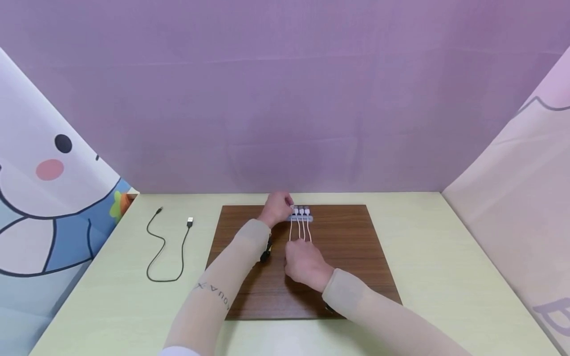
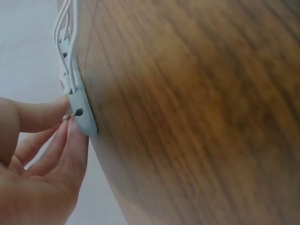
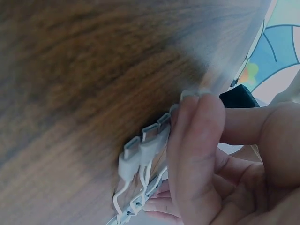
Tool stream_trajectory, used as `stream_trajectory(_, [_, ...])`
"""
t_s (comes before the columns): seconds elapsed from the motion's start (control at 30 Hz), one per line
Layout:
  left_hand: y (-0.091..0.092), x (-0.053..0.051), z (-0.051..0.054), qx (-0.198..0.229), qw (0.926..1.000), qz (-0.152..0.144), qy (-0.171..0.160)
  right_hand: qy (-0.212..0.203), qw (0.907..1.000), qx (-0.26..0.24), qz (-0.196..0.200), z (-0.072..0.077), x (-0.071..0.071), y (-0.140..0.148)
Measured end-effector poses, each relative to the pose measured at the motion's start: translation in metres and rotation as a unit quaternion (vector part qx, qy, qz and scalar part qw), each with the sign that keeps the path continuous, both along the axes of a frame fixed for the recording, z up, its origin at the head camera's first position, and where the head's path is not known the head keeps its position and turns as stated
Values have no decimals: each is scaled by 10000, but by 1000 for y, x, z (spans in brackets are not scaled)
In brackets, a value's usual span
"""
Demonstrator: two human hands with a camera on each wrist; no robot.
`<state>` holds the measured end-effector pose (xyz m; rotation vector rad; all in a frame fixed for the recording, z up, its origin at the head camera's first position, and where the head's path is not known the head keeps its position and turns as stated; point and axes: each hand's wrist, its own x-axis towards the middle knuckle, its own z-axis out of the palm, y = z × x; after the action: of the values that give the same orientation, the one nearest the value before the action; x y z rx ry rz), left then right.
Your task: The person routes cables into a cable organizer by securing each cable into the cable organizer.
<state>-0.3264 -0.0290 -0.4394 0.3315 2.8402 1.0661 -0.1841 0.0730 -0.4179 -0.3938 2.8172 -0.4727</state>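
Observation:
Several white USB cables (image 1: 304, 230) run down from a pale blue cable clip (image 1: 310, 218) at the back edge of a brown wooden board (image 1: 352, 267). My left hand (image 1: 277, 207) is at the clip's left end, where thumb and fingertips pinch the leftmost cable's plug, mostly hidden by the fingers. In the left wrist view, the fingertips touch the clip (image 2: 85, 123) beside its end slot. My right hand (image 1: 307, 262) pinches the lower end of a white cable, its tip covered by the fingers. Beside it, USB-C connectors (image 3: 132, 147) lie over the board.
A black USB cable (image 1: 164, 247) lies in a loose curve on the pale table (image 1: 111, 291), left of the board. A purple cloth (image 1: 289, 99) hangs behind the table, and printed cloths stand at both sides.

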Motion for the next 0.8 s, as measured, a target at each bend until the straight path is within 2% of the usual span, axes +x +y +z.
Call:
stream_trajectory(0.17, [-4,2,0,-65,9999,98,-90,57,9998,45,174,-3,-2,2])
stream_trajectory(0.57, [-21,8,8,-120,9998,-132,30,445,9984,-44,337,-5,1,8])
stream_trajectory(0.8, [-36,13,14,-303,9993,-164,140,479,9983,11,343,-4,1,11])
